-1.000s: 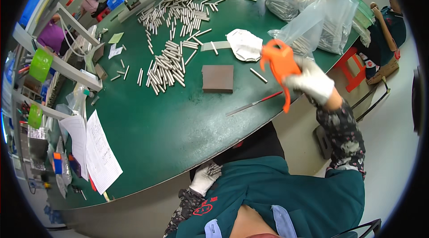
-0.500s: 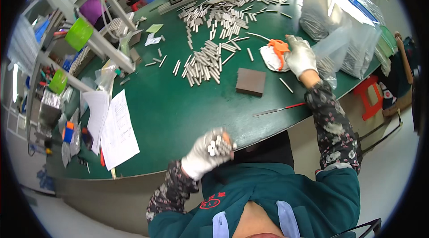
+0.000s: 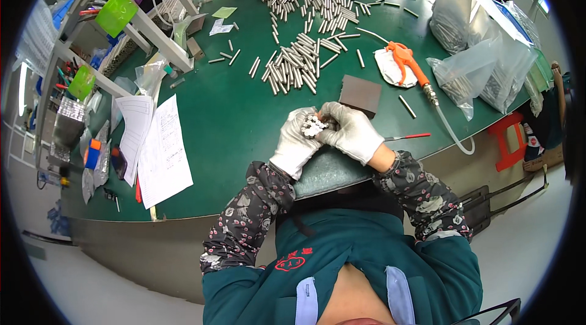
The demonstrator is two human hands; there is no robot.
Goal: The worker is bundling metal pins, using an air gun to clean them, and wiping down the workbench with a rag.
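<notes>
right hand off air gun, joins bundle

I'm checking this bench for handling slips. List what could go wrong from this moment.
1. The left hand cups a bundle of metal rods with the right hand against it; gloved fingers may let rods slide out onto the green table or floor.
2. The red-handled tool lies at the table edge by the right forearm; a nudge could knock it off.
3. The orange air gun has a hose hanging over the edge, which could snag.
</notes>
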